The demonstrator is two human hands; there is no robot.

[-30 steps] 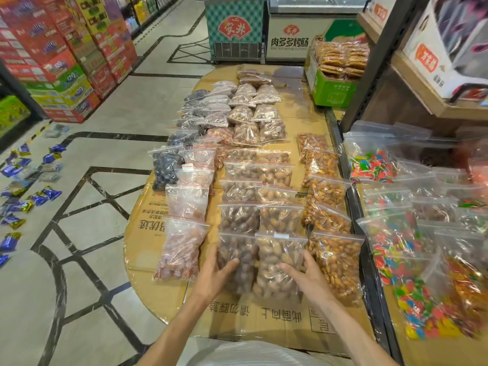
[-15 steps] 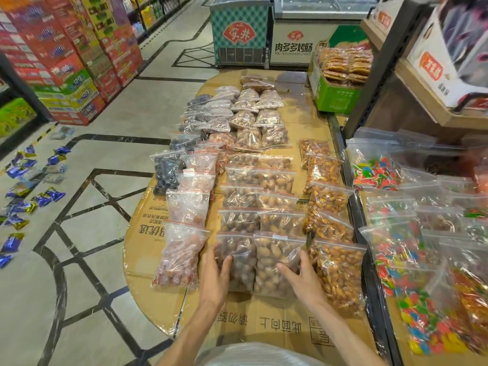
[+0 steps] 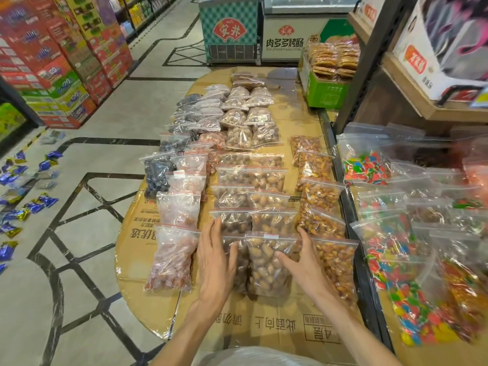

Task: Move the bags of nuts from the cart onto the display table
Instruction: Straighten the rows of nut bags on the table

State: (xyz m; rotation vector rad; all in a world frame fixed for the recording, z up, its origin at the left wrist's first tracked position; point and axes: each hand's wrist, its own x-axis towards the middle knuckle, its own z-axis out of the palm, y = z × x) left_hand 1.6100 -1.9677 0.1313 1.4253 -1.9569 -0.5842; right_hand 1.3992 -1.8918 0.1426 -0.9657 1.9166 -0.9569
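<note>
Left hand: the left hand [image 3: 215, 262] lies flat with straight fingers over the left edge of a clear zip bag of dark brown nuts [image 3: 237, 262], thumb resting on the bag; nothing is clasped.
Right hand: the right hand [image 3: 303, 260] has relaxed, spread fingers pressed to the right side of a clear zip bag of pale tan nuts [image 3: 266, 268], thumb laid across its front; not clenched.
Task bags: both bags lie side by side, touching, at the near end of the middle rows on the cardboard-covered counter [image 3: 264, 326].
Left neighbour: a clear bag of reddish-brown fruit [image 3: 171, 257] lies just beside the left hand.
Right neighbour: a clear bag of orange-brown coated nuts [image 3: 335, 268] sits against the right hand.
Further right: clear bags of multicoloured candy [image 3: 390, 249] fill a separate black-edged counter.
Floor: blue wrapped sweets [image 3: 34, 204] lie scattered at left.
</note>
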